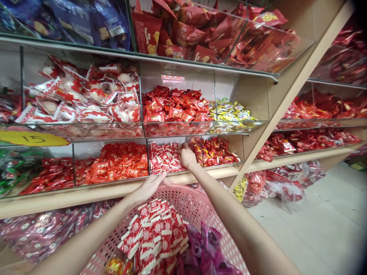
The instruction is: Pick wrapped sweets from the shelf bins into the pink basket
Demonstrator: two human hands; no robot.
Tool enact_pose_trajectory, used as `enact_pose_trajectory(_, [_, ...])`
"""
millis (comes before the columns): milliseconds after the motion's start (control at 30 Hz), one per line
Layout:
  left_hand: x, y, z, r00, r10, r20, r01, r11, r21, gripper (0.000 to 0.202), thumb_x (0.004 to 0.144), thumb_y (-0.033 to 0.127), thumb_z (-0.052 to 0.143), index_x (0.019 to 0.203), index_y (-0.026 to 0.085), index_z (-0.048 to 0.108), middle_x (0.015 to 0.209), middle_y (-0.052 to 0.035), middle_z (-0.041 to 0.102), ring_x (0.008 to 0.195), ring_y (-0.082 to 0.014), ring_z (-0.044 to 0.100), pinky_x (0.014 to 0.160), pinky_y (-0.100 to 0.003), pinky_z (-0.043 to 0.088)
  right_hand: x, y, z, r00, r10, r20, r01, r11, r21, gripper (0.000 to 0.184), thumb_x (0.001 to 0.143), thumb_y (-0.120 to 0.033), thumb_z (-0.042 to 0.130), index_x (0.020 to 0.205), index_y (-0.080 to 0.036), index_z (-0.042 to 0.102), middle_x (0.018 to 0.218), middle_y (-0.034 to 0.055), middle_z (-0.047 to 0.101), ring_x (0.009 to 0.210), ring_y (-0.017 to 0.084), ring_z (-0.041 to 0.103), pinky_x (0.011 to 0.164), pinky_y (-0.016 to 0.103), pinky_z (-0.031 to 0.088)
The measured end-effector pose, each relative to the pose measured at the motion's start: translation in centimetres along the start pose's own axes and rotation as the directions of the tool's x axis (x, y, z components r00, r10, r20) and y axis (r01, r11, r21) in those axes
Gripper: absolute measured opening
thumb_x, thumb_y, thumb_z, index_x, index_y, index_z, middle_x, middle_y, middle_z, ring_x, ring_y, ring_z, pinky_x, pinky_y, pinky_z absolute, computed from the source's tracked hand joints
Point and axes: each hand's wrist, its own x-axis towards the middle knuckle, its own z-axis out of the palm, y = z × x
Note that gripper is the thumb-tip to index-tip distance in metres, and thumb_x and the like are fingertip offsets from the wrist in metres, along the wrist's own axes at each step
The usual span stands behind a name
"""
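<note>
My right hand (188, 156) reaches into a clear shelf bin of small red-and-white wrapped candies (165, 157). Its fingers are curled at the right side of the pile, and whatever lies inside them is hidden. My left hand (151, 186) is open, fingers stretched out along the shelf's front edge, just above the rim of a pink perforated plastic basket (195, 198). Inside the basket lies a heap of red-and-white wrapped candies (157, 233). Purple-wrapped sweets (205, 248) sit to their right, and a few gold-and-red wrapped pieces (116, 265) show at the lower left.
Neighbouring bins hold orange-red packets (119, 162) and red-and-gold candies (219, 151). Clear dividers separate the bins. A yellow tag marked 15 (34, 138) hangs at left. Beneath the shelf lie filled plastic bags (43, 229). A slanting wooden panel (286, 88) stands to the right.
</note>
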Motion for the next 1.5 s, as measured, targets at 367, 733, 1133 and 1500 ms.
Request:
enact_pose_trajectory(367, [-0.1,0.2,0.0,1.0,-0.012,-0.002,0.012,1.0,-0.011,0.057,0.088,0.054,0.038,0.071,0.015,0.075,0.092,-0.0088,0.073,0.092,-0.0229,0.065,0.098,-0.036,0.04,0.2,0.1,0.6,0.999,-0.031,0.017,0.03,0.999,0.041,0.028,0.09,-0.022,0.039,0.111,-0.022,0.058,0.121,0.0095,0.052,0.098,0.02,0.059,0.08,0.028,0.045])
enact_pose_trajectory(733, [-0.1,0.2,0.0,1.0,-0.009,0.007,0.01,1.0,-0.022,0.056,0.089,0.053,0.038,0.071,0.015,0.075,0.092,-0.0086,0.073,0.093,-0.0226,0.065,0.098,-0.036,0.04,-0.2,-0.2,-0.4,0.978,0.206,0.027,-0.206,0.978,0.016,0.037,0.093,-0.037,0.034,0.11,-0.015,0.06,0.105,0.0169,0.064,0.096,0.028,0.063,0.077,0.035,0.047])
enact_pose_trajectory(1133, [-0.3,0.5,0.0,1.0,-0.009,0.008,0.009,1.0,-0.028,0.056,0.089,0.052,0.038,0.071,0.015,0.075,0.092,-0.0086,0.073,0.093,-0.0224,0.065,0.099,-0.036,0.04,0.0,-0.3,-0.1,0.989,0.131,0.066,-0.132,0.991,0.021,0.038,0.087,-0.048,0.048,0.106,-0.019,0.062,0.099,0.0125,0.067,0.093,0.026,0.064,0.074,0.031,0.047])
enact_pose_trajectory(1500, [-0.2,0.3,-0.1,1.0,-0.009,0.006,0.009,0.999,-0.032,0.056,0.088,0.054,0.038,0.071,0.015,0.075,0.092,-0.0082,0.073,0.092,-0.0225,0.065,0.099,-0.036,0.041,0.4,0.2,0.4,0.998,0.058,0.037,-0.061,0.994,0.094,0.034,0.089,-0.041,0.047,0.117,-0.026,0.059,0.119,0.0086,0.06,0.101,0.022,0.06,0.083,0.029,0.044])
